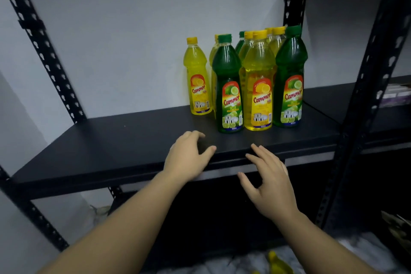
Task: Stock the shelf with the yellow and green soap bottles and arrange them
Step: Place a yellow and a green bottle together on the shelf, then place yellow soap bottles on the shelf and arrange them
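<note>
Both hands are at the front edge of the shelf (133,140), holding nothing; the left hand (189,158) hovers over the edge with fingers loosely curled and thumb spread, and I cannot tell if it touches the board; the right hand (269,182) is just in front of and below the edge, fingers spread and relaxed.

The bottles stand upright in a tight cluster toward the right end of the shelf; in the front row a green bottle (229,87), a yellow bottle (259,82) and a second green bottle (290,78) stand side by side, touching or nearly so, labels facing out; more yellow and green caps show behind them; a lone yellow bottle (198,78) stands at the cluster's left, further back near the wall (133,40).

Below the shelf, at the bottom of the view, another yellow bottle (278,262) lies on something white, blurred.
</note>
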Demonstrator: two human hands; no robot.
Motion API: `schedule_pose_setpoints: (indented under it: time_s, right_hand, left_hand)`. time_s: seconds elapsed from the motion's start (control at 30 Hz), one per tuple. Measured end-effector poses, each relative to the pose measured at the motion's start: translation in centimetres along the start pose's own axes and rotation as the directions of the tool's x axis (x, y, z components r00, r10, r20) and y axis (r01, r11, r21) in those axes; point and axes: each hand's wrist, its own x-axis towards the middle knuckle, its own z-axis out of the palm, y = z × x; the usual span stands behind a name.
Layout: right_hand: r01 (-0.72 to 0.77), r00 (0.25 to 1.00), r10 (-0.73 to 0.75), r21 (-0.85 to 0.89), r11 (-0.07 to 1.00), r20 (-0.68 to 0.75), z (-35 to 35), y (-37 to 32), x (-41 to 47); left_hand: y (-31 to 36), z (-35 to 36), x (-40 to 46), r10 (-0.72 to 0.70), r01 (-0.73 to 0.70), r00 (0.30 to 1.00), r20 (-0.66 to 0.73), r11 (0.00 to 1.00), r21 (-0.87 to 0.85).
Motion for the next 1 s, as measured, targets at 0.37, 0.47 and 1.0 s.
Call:
schedule_pose_setpoints:
  time_s: [0.37,0.47,1.0]
  right_hand:
    - [-0.375,0.896,0.367,-0.017,0.927,0.251,-1.8,3.6,-9.6]
    - [-0.453,0.838,0.444,-0.049,0.89,0.317,-2.1,5.0,-12.0]
    - [-0.795,0.337,0.766,-0.271,0.543,0.548,4.7,13.2,-24.5]
  left_hand:
    - [2.7,10.2,-13.2,0.132,-0.16,0.952,0.275,0.984,0.083]
    - [2.2,13.0,-15.2,0.001,-0.028,0.917,0.399,0.998,0.062]
    - [-1.7,28.3,-25.2,-0.436,0.459,0.659,0.612,0.879,0.132]
